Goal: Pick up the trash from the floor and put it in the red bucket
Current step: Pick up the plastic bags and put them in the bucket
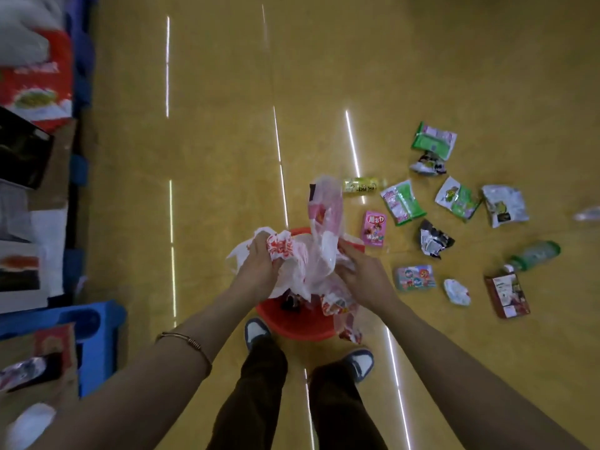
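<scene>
A crumpled white and red plastic bag point(311, 258) hangs over the red bucket point(292, 323), which stands on the floor in front of my feet. My left hand point(259, 267) grips the bag's left side and my right hand point(363, 271) grips its right side. The bag hides most of the bucket's opening; something dark lies inside. Trash lies on the floor to the right: a pink carton point(375, 228), several green and white wrappers point(402, 203), a black torn wrapper point(433, 238), a green bottle point(532, 254) and a dark red box point(508, 295).
Along the left edge stand a blue crate point(94, 332), cardboard boxes point(35, 76) and bags. A small colourful pack point(415, 277) and a white crumpled scrap point(457, 291) lie near my right hand. Yellow floor stretches ahead.
</scene>
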